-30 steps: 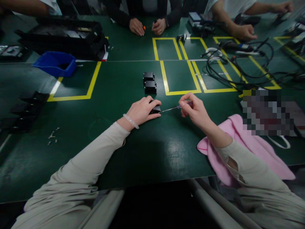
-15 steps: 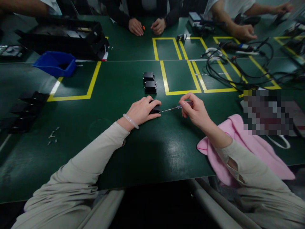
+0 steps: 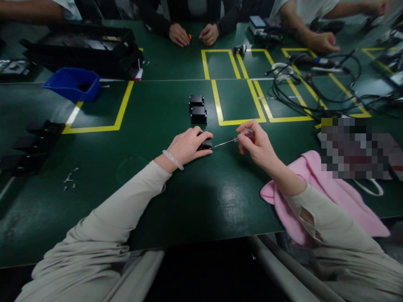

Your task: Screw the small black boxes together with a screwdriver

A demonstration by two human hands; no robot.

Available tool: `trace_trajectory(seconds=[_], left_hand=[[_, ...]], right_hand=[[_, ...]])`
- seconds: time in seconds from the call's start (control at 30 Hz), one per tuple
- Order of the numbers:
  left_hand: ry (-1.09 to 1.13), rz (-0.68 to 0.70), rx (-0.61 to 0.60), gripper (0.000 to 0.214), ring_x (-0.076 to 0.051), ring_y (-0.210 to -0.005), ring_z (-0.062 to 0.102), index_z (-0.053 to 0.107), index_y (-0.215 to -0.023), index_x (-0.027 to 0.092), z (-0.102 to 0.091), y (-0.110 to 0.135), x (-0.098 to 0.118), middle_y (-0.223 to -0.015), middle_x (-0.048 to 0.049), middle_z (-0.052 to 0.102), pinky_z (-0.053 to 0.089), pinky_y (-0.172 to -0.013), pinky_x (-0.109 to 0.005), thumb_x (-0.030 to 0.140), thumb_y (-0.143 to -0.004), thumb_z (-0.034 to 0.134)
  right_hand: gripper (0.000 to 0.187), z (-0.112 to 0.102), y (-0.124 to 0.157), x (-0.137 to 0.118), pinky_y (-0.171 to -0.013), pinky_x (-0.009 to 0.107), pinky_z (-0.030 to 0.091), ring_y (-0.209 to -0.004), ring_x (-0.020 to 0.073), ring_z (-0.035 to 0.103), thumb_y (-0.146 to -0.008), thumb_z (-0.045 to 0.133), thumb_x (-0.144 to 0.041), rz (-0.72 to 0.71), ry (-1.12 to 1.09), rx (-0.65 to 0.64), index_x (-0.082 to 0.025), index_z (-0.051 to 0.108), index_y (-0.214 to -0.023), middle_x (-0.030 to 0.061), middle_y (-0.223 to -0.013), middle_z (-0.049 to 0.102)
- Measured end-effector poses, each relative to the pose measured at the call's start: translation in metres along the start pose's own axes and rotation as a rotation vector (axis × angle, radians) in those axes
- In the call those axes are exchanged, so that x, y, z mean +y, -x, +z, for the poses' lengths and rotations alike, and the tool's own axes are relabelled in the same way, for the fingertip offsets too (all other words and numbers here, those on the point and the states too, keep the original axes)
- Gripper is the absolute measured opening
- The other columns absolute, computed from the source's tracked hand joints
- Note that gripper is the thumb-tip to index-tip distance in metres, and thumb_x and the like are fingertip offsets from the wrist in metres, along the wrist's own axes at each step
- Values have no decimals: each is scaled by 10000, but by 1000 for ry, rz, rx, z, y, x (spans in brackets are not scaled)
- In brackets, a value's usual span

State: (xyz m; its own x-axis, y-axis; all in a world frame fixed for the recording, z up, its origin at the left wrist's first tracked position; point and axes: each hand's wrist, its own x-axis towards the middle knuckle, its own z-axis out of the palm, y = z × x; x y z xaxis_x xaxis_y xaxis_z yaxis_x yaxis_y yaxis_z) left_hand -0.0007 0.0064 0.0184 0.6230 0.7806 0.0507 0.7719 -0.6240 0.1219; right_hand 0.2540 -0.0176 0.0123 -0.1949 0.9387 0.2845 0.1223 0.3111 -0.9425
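On the green table my left hand (image 3: 189,146) grips a small black block (image 3: 206,144), its fingers over the top and the thumb along the near side. Much of that block is hidden under the fingers. My right hand (image 3: 256,142) holds a screwdriver (image 3: 234,140) by its clear purplish handle, fingers closed round it. The thin metal shaft points left, and its tip meets the right end of the block, low down. Just beyond my left hand stand two similar black blocks (image 3: 198,114), one behind the other, with small shiny fittings at their ends.
Small screws (image 3: 69,178) lie at left, near more black blocks (image 3: 34,144). Farther back are a blue bin (image 3: 74,84) and black trays (image 3: 82,54). A pink cloth (image 3: 330,197) lies under my right forearm; cables (image 3: 330,90) spread behind it. Co-workers' hands (image 3: 193,35) rest across the table.
The fingers of my right hand have shifted slightly round the handle, baring more of it. My left hand and the black block stay in place.
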Motion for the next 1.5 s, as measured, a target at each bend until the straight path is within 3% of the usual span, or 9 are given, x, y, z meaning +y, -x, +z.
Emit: trace_trajectory(seconds=[0.17,0.4,0.57,0.77,0.97,1.17,1.37,1.5], left_hand=[[4,0,0,467,-273,-1109,603,545,-1377,250,0,0,0,-1242,-108,591,496,-797,-333,507,-991,597],[11,-2,2,463,-269,-1109,600,545,-1374,256,0,0,0,-1241,-107,589,496,-802,-332,506,-988,601],[10,3,10,463,-269,-1105,604,547,-1372,250,1,0,0,-1238,-109,592,496,-792,-330,505,-989,600],[5,-6,1,468,-268,-1108,609,544,-1379,253,0,0,0,-1242,-107,592,498,-802,-330,504,-988,605],[7,-6,2,462,-269,-1107,603,549,-1372,254,0,0,1,-1236,-107,593,498,-802,-332,503,-987,604],[7,-9,-1,466,-275,-1114,607,547,-1377,257,0,0,1,-1238,-106,594,496,-799,-333,504,-986,608],[12,-8,-3,473,-274,-1115,607,538,-1385,258,-1,0,1,-1249,-110,590,495,-803,-334,500,-985,611],[8,-3,-3,468,-273,-1104,607,543,-1376,251,-1,0,2,-1240,-111,592,495,-798,-335,495,-982,616]], right_hand=[[338,-1,0,-1,-431,261,340,-405,103,463,-980,615,-551,18,62,-29,-241,533,-872,-94,-489,444],[311,0,0,-1,-466,263,400,-449,104,498,-948,673,-527,7,8,-18,-248,536,-956,-84,-575,525],[348,-1,0,0,-443,269,359,-409,104,466,-985,603,-561,22,40,-28,-239,542,-869,-97,-491,429],[323,0,0,0,-468,270,389,-452,110,504,-941,679,-538,13,-5,-15,-254,534,-986,-86,-574,517],[348,-2,0,-1,-442,265,354,-409,103,470,-978,614,-556,30,50,-36,-238,544,-856,-94,-490,444],[319,-1,0,-2,-475,269,400,-456,107,504,-938,682,-534,8,-6,-28,-251,538,-974,-85,-581,517],[344,-2,0,-1,-441,267,338,-409,106,463,-977,619,-554,24,59,-47,-240,542,-859,-85,-502,458],[292,-1,1,-1,-457,274,358,-427,113,476,-962,660,-514,3,16,-26,-252,532,-964,-88,-546,486]])
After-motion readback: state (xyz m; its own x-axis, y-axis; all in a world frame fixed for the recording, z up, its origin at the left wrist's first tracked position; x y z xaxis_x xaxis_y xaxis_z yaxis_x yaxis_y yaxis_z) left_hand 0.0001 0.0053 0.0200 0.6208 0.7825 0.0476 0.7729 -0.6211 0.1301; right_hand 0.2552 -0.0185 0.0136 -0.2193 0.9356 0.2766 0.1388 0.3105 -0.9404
